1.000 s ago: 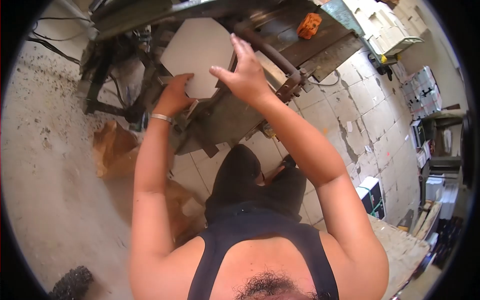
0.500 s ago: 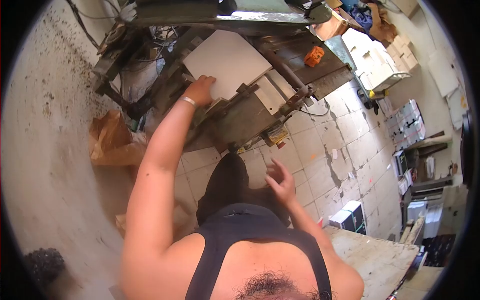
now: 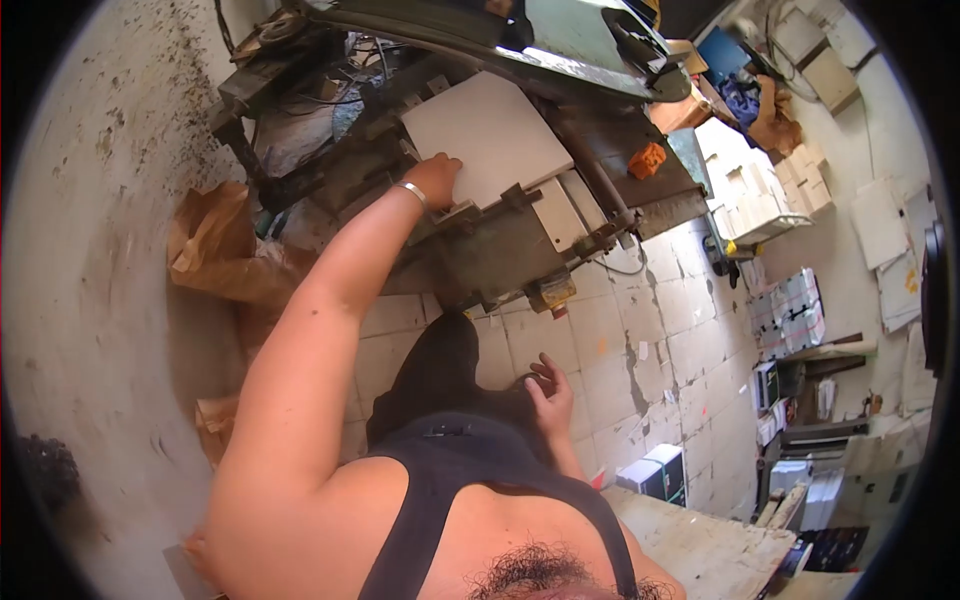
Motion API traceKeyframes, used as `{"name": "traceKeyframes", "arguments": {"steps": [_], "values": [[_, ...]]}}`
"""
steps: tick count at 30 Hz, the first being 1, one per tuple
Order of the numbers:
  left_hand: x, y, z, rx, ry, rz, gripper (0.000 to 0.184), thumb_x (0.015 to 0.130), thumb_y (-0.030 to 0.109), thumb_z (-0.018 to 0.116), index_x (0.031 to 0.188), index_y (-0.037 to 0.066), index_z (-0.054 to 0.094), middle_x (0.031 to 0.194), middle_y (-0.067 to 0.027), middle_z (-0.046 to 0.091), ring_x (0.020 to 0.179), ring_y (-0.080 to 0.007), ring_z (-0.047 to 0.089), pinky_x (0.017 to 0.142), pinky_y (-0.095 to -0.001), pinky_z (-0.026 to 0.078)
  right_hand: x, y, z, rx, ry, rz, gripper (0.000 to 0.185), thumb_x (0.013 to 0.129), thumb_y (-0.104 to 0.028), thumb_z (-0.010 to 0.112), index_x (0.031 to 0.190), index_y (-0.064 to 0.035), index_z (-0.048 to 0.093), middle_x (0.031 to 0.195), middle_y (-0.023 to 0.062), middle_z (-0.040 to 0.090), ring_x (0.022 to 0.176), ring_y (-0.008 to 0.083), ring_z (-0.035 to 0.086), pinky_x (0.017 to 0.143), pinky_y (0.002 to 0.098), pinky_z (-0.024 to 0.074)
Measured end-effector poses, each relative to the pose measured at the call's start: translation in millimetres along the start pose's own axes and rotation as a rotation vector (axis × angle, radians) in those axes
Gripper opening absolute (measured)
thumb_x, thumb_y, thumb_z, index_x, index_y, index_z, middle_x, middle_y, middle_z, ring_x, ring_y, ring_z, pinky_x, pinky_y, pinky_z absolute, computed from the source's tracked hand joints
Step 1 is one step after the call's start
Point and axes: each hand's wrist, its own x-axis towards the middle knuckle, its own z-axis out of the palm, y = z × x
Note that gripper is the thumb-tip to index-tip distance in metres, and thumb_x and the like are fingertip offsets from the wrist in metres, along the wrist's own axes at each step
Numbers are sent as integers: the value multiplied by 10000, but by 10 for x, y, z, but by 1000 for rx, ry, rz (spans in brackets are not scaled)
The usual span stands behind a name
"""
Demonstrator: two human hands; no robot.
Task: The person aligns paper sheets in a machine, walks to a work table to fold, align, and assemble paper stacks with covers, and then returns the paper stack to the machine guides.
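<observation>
A pale flat sheet or stack (image 3: 490, 135) lies on the dark metal machine bed (image 3: 480, 250). My left hand (image 3: 437, 180) is at its near left edge, with a bracelet on the wrist; its fingers are bent at the edge, and whether they grip it is hidden. My right hand (image 3: 550, 392) hangs low beside my right leg, away from the machine, fingers apart and nothing in it. A pale plate (image 3: 560, 215) sits to the right of the sheet, near a dark metal bar (image 3: 590, 175).
An orange object (image 3: 647, 161) rests on the machine's right side. Brown paper (image 3: 215, 250) is at the left. Pale cut pieces (image 3: 745, 190) are stacked at the upper right. A worn tabletop (image 3: 700, 540) stands close on my right, beside a strapped pack (image 3: 655, 474).
My right hand has left the pale sheet and dropped to my right side. My left hand stays at the sheet's left edge. The sheet now sits turned, and the view has shifted.
</observation>
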Motion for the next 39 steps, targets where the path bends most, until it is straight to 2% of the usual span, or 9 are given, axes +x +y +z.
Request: {"name": "traceKeyframes", "arguments": {"steps": [2, 11, 14, 21, 23, 26, 27, 33, 39], "values": [[-33, 61, -17, -12, -26, -45, 755, 734, 216, 868, 1402, 46, 561, 1348, -207, 582, 1235, -398, 613, 1044, -448, 518, 163, -266, 95, 3, -64, 0, 571, 935, -59, 744, 1471, -18, 551, 1284, 152, 698, 1069, 196, 705, 912, 312, 570], [23, 55, 15, -56, -58, -81, 1006, 624, 258, 960, 1450, -42, 471, 1432, -239, 524, 1264, -412, 607, 1051, -449, 534, 1544, -1931, 783, -349, -362, -737, 521, 889, -45, 746, 1396, -27, 627, 1207, 167, 721, 1071, 259, 718, 929, 362, 556], [-52, 121, -107, -58, -85, -111, 1074, 612, 273, 968, 1489, -37, 430, 1505, -253, 458, 1333, -408, 558, 1082, -460, 516, 1962, -2422, 1161, -480, -456, -828, 490, 885, -66, 741, 1363, -34, 642, 1203, 186, 706, 1109, 329, 693, 950, 392, 544], [3, 6, 23, -110, -17, -23, 1200, 510, 357, 1038, 1452, -81, 437, 1458, -223, 462, 1342, -381, 522, 1068, -444, 538, 3194, -2431, 2043, -776, -606, -884, 413, 933, -134, 676, 1336, -46, 651, 1319, 203, 660, 1242, 395, 607, 1049, 467, 485], [-85, 82, -210, -127, -99, -77, 1077, 535, 340, 1012, 1390, -80, 510, 1446, -250, 477, 1307, -393, 537, 1054, -448, 543, 3509, -2345, 2244, -930, -610, -907, 419, 942, -149, 662, 1351, -63, 649, 1356, 183, 650, 1283, 387, 584, 1085, 473, 462], [-104, 128, -206, -141, -95, -112, 1005, 527, 305, 1009, 1322, -108, 553, 1383, -248, 522, 1254, -387, 559, 1002, -442, 570, 4010, -2120, 2434, -1158, -632, -1044, 462, 957, -184, 652, 1409, -98, 615, 1463, 145, 592, 1391, 370, 501, 1166, 528, 382], [-98, 130, -191, -137, -93, -113, 1013, 523, 302, 1012, 1325, -110, 549, 1391, -246, 516, 1261, -386, 555, 998, -441, 573, 4072, -2105, 2484, -1307, -650, -1001, 514, 980, -232, 638, 1475, -123, 552, 1561, 122, 509, 1488, 353, 398, 1222, 591, 284], [-76, 140, -120, -95, -73, -117, 1139, 475, 303, 1026, 1374, -142, 487, 1444, -257, 466, 1277, -372, 528, 994, -406, 574, 4278, -2027, 2493, -1563, -647, -1179, 634, 1017, -319, 606, 1587, -129, 403, 1667, 118, 364, 1567, 340, 268, 1247, 655, 184], [-63, 142, -117, -62, -79, -120, 1199, 459, 348, 1026, 1385, -160, 457, 1449, -279, 460, 1261, -362, 530, 992, -388, 564, 4396, -1939, 2492, -1609, -634, -1127, 672, 1031, -377, 579, 1616, -136, 354, 1690, 110, 326, 1577, 342, 245, 1233, 688, 168]]}}
